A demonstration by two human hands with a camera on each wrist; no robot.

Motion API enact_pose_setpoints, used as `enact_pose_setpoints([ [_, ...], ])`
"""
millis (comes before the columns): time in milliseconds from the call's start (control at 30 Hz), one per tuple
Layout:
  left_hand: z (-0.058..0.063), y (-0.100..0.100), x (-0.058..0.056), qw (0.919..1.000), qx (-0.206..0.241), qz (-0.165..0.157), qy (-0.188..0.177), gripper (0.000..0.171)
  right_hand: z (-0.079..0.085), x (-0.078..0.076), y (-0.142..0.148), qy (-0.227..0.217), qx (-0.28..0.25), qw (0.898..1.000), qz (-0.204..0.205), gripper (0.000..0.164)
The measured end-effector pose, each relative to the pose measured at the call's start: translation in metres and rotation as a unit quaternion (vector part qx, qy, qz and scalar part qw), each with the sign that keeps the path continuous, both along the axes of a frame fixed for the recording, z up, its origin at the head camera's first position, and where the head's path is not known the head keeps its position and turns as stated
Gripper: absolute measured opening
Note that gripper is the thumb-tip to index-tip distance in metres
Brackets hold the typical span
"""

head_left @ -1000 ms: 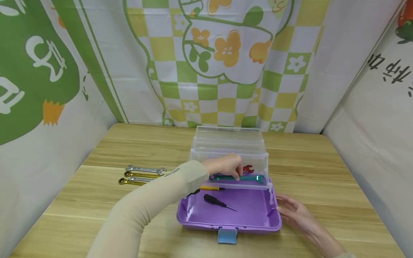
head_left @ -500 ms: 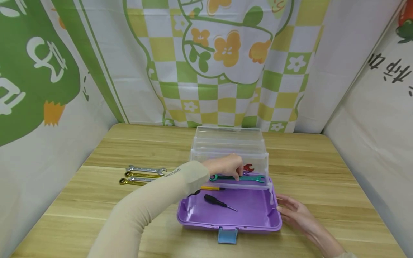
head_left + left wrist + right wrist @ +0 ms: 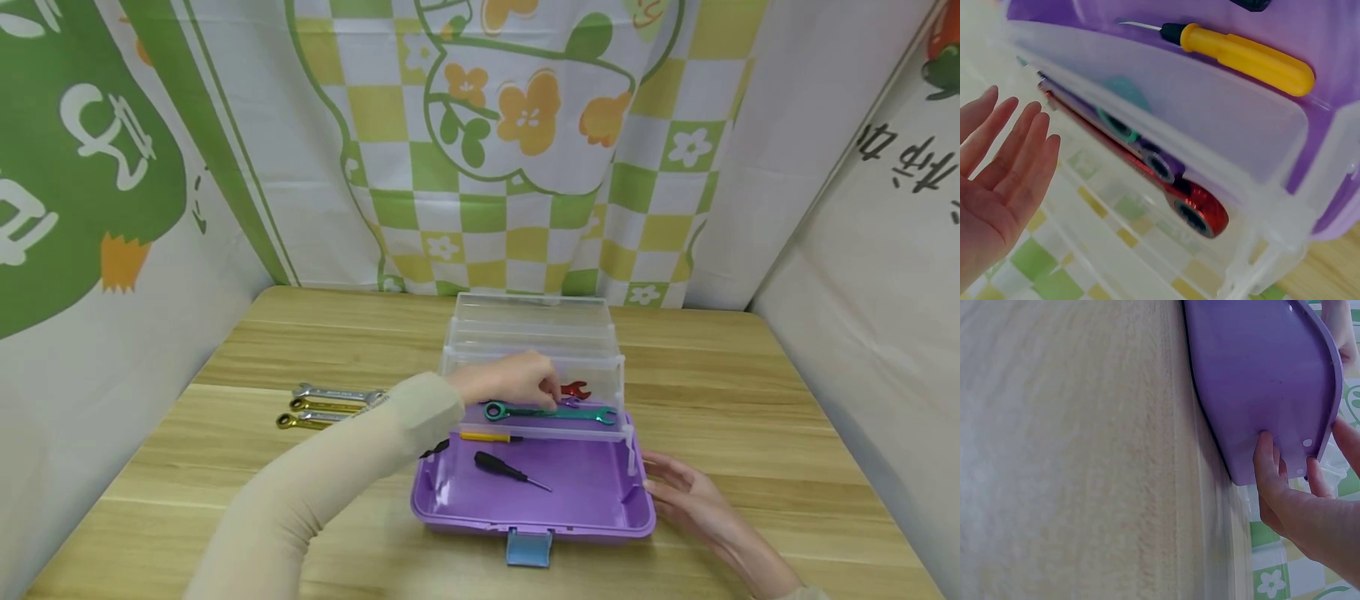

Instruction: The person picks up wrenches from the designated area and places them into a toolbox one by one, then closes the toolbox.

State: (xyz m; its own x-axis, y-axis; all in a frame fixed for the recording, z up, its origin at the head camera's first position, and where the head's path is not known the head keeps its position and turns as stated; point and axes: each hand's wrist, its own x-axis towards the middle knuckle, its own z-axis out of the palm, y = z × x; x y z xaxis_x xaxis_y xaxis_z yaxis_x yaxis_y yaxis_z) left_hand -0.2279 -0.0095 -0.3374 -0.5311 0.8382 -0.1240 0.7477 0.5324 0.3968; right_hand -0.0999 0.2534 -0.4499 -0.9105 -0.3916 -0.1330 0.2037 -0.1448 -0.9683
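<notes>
A purple toolbox [image 3: 573, 475] stands with its clear trays [image 3: 536, 333] folded out. Inside a tray lie a green wrench [image 3: 585, 414], a red wrench [image 3: 576, 389] and a purple wrench [image 3: 1159, 165], side by side. My left hand [image 3: 513, 379] hovers just over them; the left wrist view shows its fingers [image 3: 1029, 134] extended and holding nothing. At the box's right end my right hand [image 3: 693, 500] touches the outer wall with its fingertips, thumb by the rim, fingers fairly straight [image 3: 1270, 465].
In the box bottom lie a black-handled screwdriver [image 3: 498, 467], a yellow-handled awl [image 3: 487, 437] and a partly hidden black item [image 3: 435, 450]. Several silver and gold wrenches [image 3: 337, 396] lie left, partly behind the left sleeve. A blue latch [image 3: 528, 548] hangs in front; a curtain [image 3: 480, 217] stands behind.
My left hand has let go of the green wrench and lifted slightly back to the left. The wrench stays in the tray. My right hand keeps its place.
</notes>
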Motion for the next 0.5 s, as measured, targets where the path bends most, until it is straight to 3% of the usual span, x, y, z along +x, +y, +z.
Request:
enact_pose_setpoints([
  [267,0.012,-0.022,0.004,0.9979,0.064,-0.004,0.008,0.016,0.000,0.000,0.000,0.000,-0.003,1.000,0.002,0.033],
  [500,0.023,-0.051,0.012,0.9938,0.107,0.028,-0.001,0.020,-0.001,0.000,0.000,0.004,-0.007,1.000,0.001,0.032],
])
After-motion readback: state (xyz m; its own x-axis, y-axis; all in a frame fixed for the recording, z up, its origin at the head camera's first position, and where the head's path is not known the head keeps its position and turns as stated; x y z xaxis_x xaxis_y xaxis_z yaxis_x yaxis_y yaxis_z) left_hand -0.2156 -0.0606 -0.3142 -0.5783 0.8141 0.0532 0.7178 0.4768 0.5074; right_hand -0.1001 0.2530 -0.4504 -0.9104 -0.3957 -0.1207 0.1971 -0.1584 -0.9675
